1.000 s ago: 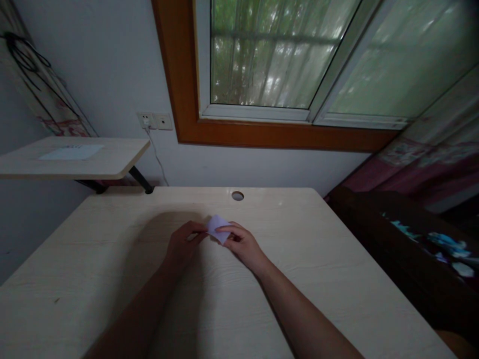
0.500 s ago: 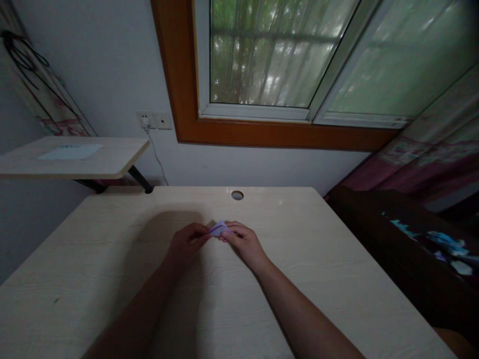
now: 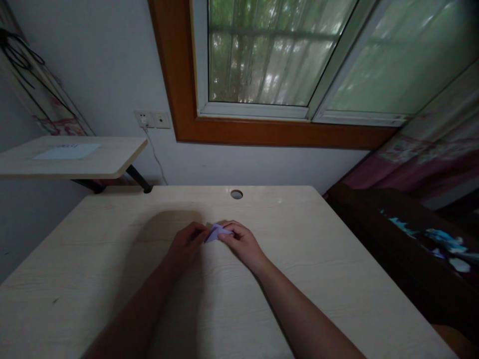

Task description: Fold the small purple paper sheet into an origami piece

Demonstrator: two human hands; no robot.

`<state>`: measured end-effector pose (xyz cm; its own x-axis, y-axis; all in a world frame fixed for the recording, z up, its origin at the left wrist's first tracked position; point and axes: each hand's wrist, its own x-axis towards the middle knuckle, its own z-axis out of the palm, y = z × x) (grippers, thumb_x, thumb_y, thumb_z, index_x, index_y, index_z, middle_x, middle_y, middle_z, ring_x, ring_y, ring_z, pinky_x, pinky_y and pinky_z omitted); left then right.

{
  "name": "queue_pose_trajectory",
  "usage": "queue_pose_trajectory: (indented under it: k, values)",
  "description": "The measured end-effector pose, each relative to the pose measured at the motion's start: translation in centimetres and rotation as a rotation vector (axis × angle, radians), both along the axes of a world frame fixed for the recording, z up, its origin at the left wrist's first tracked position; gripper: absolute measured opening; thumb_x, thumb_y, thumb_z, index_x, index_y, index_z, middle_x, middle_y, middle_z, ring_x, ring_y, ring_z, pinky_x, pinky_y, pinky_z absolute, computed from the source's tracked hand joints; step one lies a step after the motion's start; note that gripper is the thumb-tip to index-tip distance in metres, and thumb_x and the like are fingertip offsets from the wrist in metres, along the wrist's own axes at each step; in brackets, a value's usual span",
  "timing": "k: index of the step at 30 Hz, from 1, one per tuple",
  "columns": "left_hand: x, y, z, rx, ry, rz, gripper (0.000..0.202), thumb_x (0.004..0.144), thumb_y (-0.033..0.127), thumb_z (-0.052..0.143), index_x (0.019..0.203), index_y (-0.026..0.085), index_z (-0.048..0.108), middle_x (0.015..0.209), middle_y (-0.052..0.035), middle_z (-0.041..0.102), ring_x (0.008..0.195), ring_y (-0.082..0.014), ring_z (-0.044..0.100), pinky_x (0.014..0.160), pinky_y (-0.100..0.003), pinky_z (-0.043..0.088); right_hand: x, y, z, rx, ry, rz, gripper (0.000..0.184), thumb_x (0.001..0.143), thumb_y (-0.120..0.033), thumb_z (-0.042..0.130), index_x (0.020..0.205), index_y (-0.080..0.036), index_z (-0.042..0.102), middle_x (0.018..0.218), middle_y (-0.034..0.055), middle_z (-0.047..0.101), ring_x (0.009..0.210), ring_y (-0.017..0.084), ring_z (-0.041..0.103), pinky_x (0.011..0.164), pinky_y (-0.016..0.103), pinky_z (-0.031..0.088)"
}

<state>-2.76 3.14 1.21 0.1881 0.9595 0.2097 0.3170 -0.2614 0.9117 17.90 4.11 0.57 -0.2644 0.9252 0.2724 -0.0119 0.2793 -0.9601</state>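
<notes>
A small folded piece of pale purple paper [image 3: 216,232] lies low over the light wooden desk [image 3: 112,279], near its middle. My left hand [image 3: 186,245] pinches the paper's left corner with curled fingers. My right hand [image 3: 241,243] presses on its right side, fingers closed over the fold. Both forearms reach in from the bottom edge. Most of the paper is hidden under my fingers.
A round cable hole [image 3: 236,194] sits at the desk's far edge. A smaller side table [image 3: 112,159] with a white sheet [image 3: 67,151] stands at the left. A wall socket [image 3: 151,119] with a cord, a window and a dark bed frame [image 3: 392,234] at the right surround the desk.
The purple paper, held up and showing a wider face a second ago, is now folded narrower and lowered toward the desk. Both hands stayed in place, fingers closing over it.
</notes>
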Motion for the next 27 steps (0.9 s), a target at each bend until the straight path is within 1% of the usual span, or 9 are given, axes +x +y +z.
queue_pose_trajectory:
  k: [3, 6, 10, 12, 14, 17, 21, 23, 27]
  values:
    - [0.14, 0.21, -0.4, -0.03, -0.027, 0.019, 0.021, 0.085, 0.037, 0.063, 0.093, 0.018, 0.065, 0.086, -0.0031, 0.07, 0.077, -0.0159, 0.065, 0.071, -0.026, 0.052, -0.05, -0.05, -0.17, 0.046, -0.03, 0.033, 0.017, 0.082, -0.037, 0.072, 0.082, -0.021, 0.073, 0.098, 0.0069, 0.067, 0.091, 0.018, 0.063, 0.074, 0.028, 0.05]
    - [0.27, 0.32, -0.72, -0.042, -0.035, 0.028, 0.022, 0.081, 0.034, 0.068, 0.097, 0.019, 0.064, 0.088, -0.0033, 0.072, 0.081, -0.017, 0.068, 0.076, -0.028, 0.054, -0.1, -0.15, -0.17, 0.072, -0.032, 0.07, 0.012, 0.082, -0.034, 0.073, 0.085, -0.023, 0.074, 0.102, 0.0068, 0.066, 0.096, 0.018, 0.063, 0.077, 0.028, 0.052]
    - [0.33, 0.27, -0.64, -0.043, -0.025, 0.076, 0.025, 0.08, 0.03, 0.067, 0.102, 0.02, 0.063, 0.08, -0.0008, 0.07, 0.073, -0.0157, 0.068, 0.069, -0.026, 0.055, -0.19, -0.31, -0.18, 0.082, -0.041, 0.114, 0.019, 0.077, -0.033, 0.077, 0.095, -0.027, 0.076, 0.111, 0.0062, 0.061, 0.105, 0.019, 0.061, 0.082, 0.03, 0.054]
    - [0.31, 0.26, -0.59, -0.039, -0.051, 0.09, 0.027, 0.081, 0.03, 0.066, 0.106, 0.02, 0.062, 0.078, 0.0001, 0.069, 0.07, -0.015, 0.067, 0.067, -0.025, 0.054, -0.27, -0.39, -0.32, 0.085, -0.06, 0.13, 0.021, 0.075, -0.031, 0.079, 0.095, -0.028, 0.077, 0.115, 0.0063, 0.059, 0.108, 0.02, 0.06, 0.083, 0.031, 0.055]
    - [0.28, 0.28, -0.63, -0.049, -0.077, 0.098, 0.029, 0.081, 0.031, 0.066, 0.107, 0.02, 0.061, 0.078, 0.0001, 0.068, 0.07, -0.0146, 0.067, 0.066, -0.025, 0.054, -0.34, -0.46, -0.48, 0.085, -0.081, 0.131, 0.017, 0.074, -0.03, 0.079, 0.092, -0.029, 0.078, 0.116, 0.0061, 0.059, 0.107, 0.02, 0.06, 0.081, 0.03, 0.055]
    - [0.24, 0.31, -0.69, -0.07, -0.1, 0.098, 0.03, 0.08, 0.031, 0.067, 0.107, 0.02, 0.061, 0.078, -0.0002, 0.068, 0.069, -0.0141, 0.065, 0.064, -0.024, 0.053, -0.41, -0.5, -0.6, 0.074, -0.088, 0.107, 0.013, 0.076, -0.032, 0.079, 0.089, -0.03, 0.079, 0.112, 0.0053, 0.061, 0.101, 0.02, 0.061, 0.077, 0.029, 0.055]
    - [0.24, 0.3, -0.65, -0.069, -0.105, 0.083, 0.029, 0.079, 0.031, 0.068, 0.105, 0.02, 0.063, 0.077, 0.0001, 0.068, 0.07, -0.0139, 0.066, 0.065, -0.024, 0.053, -0.37, -0.33, -0.47, 0.08, -0.053, 0.068, 0.013, 0.074, -0.036, 0.08, 0.085, -0.028, 0.079, 0.104, 0.0049, 0.065, 0.096, 0.019, 0.063, 0.079, 0.031, 0.053]
    - [0.29, 0.28, -0.65, -0.07, -0.097, 0.056, 0.028, 0.079, 0.031, 0.068, 0.104, 0.019, 0.063, 0.077, -0.0003, 0.068, 0.072, -0.0145, 0.067, 0.069, -0.025, 0.054, -0.31, -0.19, -0.35, 0.076, -0.044, 0.052, 0.013, 0.075, -0.037, 0.079, 0.083, -0.026, 0.078, 0.098, 0.0047, 0.067, 0.092, 0.019, 0.063, 0.077, 0.03, 0.052]
    - [0.4, 0.14, -0.64, -0.101, -0.06, -0.031, 0.029, 0.079, 0.029, 0.068, 0.106, 0.02, 0.062, 0.082, -0.0019, 0.071, 0.076, -0.0159, 0.069, 0.072, -0.028, 0.056, -0.25, -0.02, -0.08, 0.027, -0.036, 0.022, 0.015, 0.076, -0.037, 0.078, 0.079, -0.023, 0.075, 0.088, 0.0038, 0.066, 0.083, 0.017, 0.062, 0.068, 0.028, 0.049]
